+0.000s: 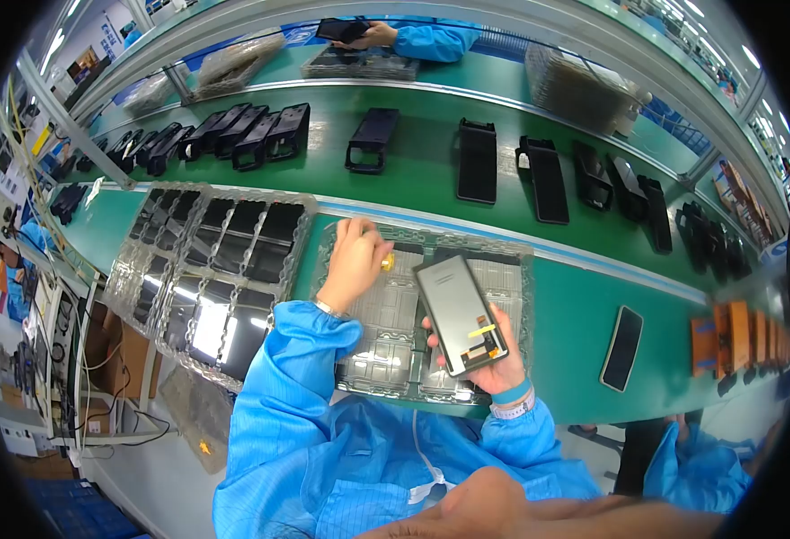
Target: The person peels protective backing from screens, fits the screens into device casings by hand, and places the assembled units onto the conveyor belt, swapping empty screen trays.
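My right hand (501, 357) holds a flat screen module (453, 301) from below and the side, its grey back facing up. A yellow strip and small flex parts show near the module's lower end. My left hand (355, 260) is closed over the upper left of a clear plastic tray (381, 310), with a small yellow-orange piece (387, 261) at its fingertips. The tray lies under both hands, with moulded compartments. A blue band circles my right wrist.
Trays of dark screens (233, 242) stand at the left. A phone (622, 349) lies at the right, near orange holders (732, 337). Black device housings (372, 139) line the green conveyor (323, 175) beyond a metal rail. Across it, a co-worker's hand (377, 35) holds a dark device.
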The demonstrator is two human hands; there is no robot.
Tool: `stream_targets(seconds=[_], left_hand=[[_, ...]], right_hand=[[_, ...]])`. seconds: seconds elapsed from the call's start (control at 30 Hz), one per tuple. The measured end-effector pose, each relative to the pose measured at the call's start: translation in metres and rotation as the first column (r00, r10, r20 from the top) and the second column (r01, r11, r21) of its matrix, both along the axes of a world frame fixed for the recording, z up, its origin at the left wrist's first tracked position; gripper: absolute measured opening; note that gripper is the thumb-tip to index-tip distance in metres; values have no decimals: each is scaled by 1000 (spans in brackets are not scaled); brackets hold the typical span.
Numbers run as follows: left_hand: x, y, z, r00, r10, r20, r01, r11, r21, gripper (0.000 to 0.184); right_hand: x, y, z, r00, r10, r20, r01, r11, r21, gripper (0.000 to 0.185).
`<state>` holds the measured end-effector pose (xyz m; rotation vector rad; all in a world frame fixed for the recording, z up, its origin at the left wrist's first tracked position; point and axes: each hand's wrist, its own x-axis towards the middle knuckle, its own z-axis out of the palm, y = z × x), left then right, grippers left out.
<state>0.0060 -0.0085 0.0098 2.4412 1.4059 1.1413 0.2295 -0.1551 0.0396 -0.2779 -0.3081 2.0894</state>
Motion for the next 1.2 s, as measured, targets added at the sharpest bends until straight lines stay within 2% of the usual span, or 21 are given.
stream_targets(seconds=[0.07,0.1,0.17,0.2,0.3,0.37,0.4,0.47,0.57,0.6,0.8,1.0,1.1,1.2], left_hand=[[-7,0,-8,992,33,-120,-51,988,-149,20],[-8,-1,-6,983,41,-181,-81,972,-219,23],[-8,2,1,948,135,-287,-206,950,-236,28],[-6,0,7,924,178,-339,-267,934,-239,30],[6,-11,28,937,243,-250,-271,959,-84,31],[27,-28,39,996,-56,71,49,995,92,24],[39,-45,59,958,-235,165,223,971,85,18],[53,-80,89,850,-425,310,453,891,-21,18],[67,-102,99,821,-523,229,526,849,49,20],[72,-107,97,835,-496,239,501,864,42,20],[74,-107,86,854,-472,220,470,880,61,21],[75,-108,84,844,-436,311,450,893,32,29],[74,-102,87,747,-564,351,590,807,42,36],[71,-99,86,680,-568,463,663,746,-59,33]], right_hand=[[0,-2,10,992,-112,64,113,994,-3,67],[1,-1,12,989,-115,98,113,993,32,69],[3,-4,13,978,-128,162,115,989,91,72],[4,-5,13,982,-140,129,120,981,151,70],[7,-6,20,937,-200,286,139,966,219,65],[7,-4,21,918,-258,301,169,942,290,58],[6,-4,21,901,-285,327,186,935,302,57],[8,-8,15,899,-302,317,208,931,298,54],[5,-10,17,798,-413,440,256,892,373,55],[2,-11,25,781,-429,455,252,882,398,57],[2,-12,16,756,-426,497,220,881,420,60],[3,-12,17,714,-456,532,190,857,480,61],[0,-11,19,598,-552,580,184,799,572,61],[0,-11,26,591,-556,584,151,788,597,61]])
